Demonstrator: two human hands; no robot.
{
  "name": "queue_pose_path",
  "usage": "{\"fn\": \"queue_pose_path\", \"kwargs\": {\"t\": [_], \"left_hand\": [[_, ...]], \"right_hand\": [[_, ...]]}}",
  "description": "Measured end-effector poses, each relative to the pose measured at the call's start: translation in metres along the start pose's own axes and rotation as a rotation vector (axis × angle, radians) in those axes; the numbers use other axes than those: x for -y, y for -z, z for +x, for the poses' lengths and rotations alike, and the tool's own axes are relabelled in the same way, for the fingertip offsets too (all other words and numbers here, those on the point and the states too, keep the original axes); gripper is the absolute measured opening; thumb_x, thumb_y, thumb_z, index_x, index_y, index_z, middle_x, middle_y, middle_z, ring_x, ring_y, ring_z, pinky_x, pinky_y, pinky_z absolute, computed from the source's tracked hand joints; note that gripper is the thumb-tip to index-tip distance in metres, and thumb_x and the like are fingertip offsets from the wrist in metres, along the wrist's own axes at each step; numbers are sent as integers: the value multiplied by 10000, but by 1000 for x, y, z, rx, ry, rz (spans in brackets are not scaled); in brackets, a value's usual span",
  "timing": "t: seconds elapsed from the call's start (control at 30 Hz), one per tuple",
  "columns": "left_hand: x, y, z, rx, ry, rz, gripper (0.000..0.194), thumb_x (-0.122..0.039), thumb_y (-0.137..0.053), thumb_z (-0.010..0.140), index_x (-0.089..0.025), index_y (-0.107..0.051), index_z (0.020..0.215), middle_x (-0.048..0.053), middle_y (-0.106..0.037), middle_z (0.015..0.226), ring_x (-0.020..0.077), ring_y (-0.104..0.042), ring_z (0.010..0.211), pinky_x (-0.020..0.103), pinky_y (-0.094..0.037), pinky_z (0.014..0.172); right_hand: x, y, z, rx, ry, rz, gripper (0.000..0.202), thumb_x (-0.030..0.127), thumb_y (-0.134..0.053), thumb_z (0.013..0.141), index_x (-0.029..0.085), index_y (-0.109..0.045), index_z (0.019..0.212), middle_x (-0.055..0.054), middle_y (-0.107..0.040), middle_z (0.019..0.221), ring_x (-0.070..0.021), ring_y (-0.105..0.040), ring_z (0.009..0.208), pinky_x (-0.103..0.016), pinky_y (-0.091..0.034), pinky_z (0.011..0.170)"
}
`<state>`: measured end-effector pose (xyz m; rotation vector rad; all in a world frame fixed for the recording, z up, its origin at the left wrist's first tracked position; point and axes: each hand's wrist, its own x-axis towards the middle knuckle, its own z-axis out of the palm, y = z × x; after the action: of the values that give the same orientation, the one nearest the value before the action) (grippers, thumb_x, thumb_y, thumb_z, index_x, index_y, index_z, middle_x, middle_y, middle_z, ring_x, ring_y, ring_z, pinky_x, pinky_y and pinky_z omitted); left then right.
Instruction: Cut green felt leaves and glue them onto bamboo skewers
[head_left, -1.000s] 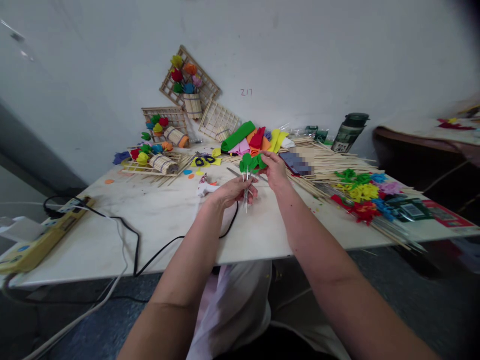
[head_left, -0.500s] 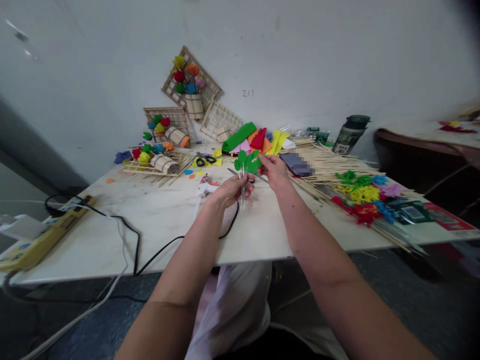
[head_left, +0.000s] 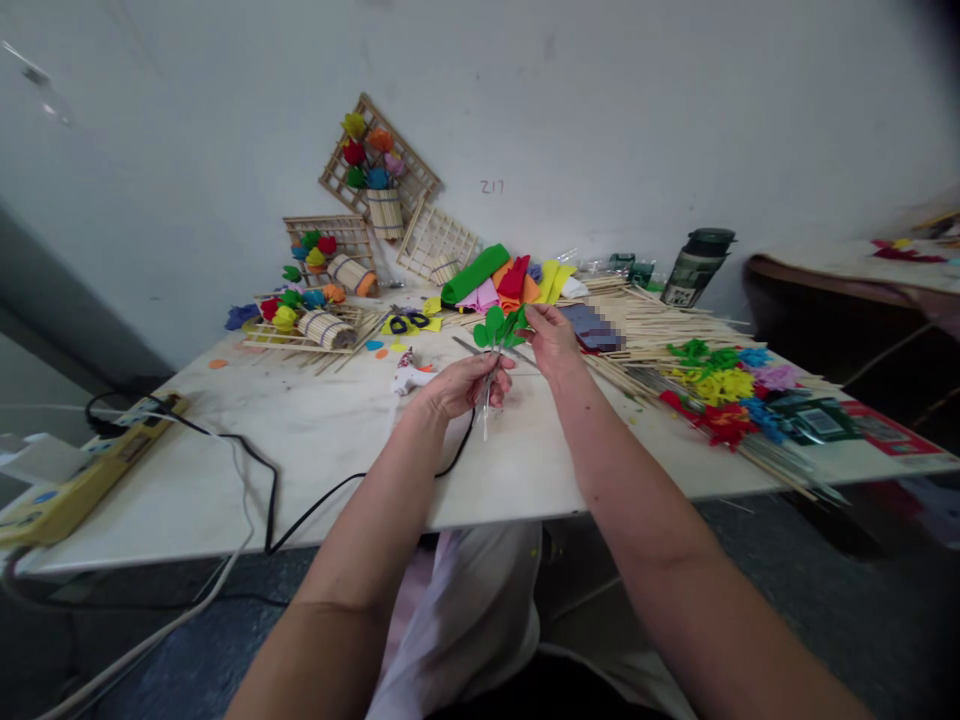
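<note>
My left hand [head_left: 471, 385] is closed round a bunch of thin, pale wire stems [head_left: 487, 395] above the middle of the table. Green leaf-shaped pieces [head_left: 493, 327] fan out at the top of these stems. My right hand [head_left: 551, 337] pinches a green leaf on the right side of the bunch between thumb and fingers. Just left of my left hand lies a white glue gun [head_left: 411, 375] with an orange part, its black cord running under my forearm. A long metal blade or rod, partly hidden, lies behind my hands.
Scissors [head_left: 409, 322] rest on yellow paper. Small flower-basket crafts [head_left: 326, 328] stand at back left, rolled coloured sheets [head_left: 476, 275] behind my hands. Many thin sticks [head_left: 660, 325], a phone [head_left: 592, 328], a tilted bottle [head_left: 697, 268] and colourful flowers [head_left: 720, 388] fill the right. A yellow power strip [head_left: 90, 465] is at left.
The bunch of leaves has tilted to the right, its stem ends swinging slightly left and down. My right hand has shifted a little right with its leaf. The view has moved slightly.
</note>
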<state>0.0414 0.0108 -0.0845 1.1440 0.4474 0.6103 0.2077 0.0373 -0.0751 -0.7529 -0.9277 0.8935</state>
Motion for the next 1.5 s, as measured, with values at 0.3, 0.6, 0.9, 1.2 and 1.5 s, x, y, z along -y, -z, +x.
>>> {"fn": "queue_pose_path", "kwargs": {"t": [0.3,0.6,0.9,1.2,1.5], "left_hand": [[3,0,2,-19,-40,23,269,-340,-557,812,-123,-552,971,45,-612,647,120,-553,507,226,-408,464],[0,-2,2,-6,-121,104,294,-398,-512,835,-143,-482,979,47,-651,709,115,-564,468,229,-417,460],[-1,1,3,-123,-132,94,218,-361,-496,847,-161,-469,928,57,-671,744,116,-580,476,228,-430,471],[-2,-1,10,-473,-166,-76,108,-252,-500,833,-147,-502,809,71,-679,732,127,-622,560,269,-503,598],[-4,-2,14,-753,-376,-130,154,-294,-453,838,-168,-538,807,58,-679,910,112,-617,758,242,-481,660]], "right_hand": [[0,3,2,32,-21,-31,360,405,-738,528,189,-574,765,29,-595,711,-96,-551,644,-211,-447,538],[1,5,2,32,-20,33,360,423,-772,488,178,-591,679,53,-573,604,-72,-509,533,-201,-409,477],[4,9,3,85,-26,4,375,449,-765,508,178,-555,660,49,-566,576,-80,-522,505,-215,-431,467],[3,6,5,38,97,-49,295,408,-718,613,183,-546,696,48,-582,580,-66,-519,461,-195,-409,438],[1,0,5,-56,191,-89,287,417,-681,649,183,-524,701,49,-557,578,-77,-538,483,-189,-394,417]]}}
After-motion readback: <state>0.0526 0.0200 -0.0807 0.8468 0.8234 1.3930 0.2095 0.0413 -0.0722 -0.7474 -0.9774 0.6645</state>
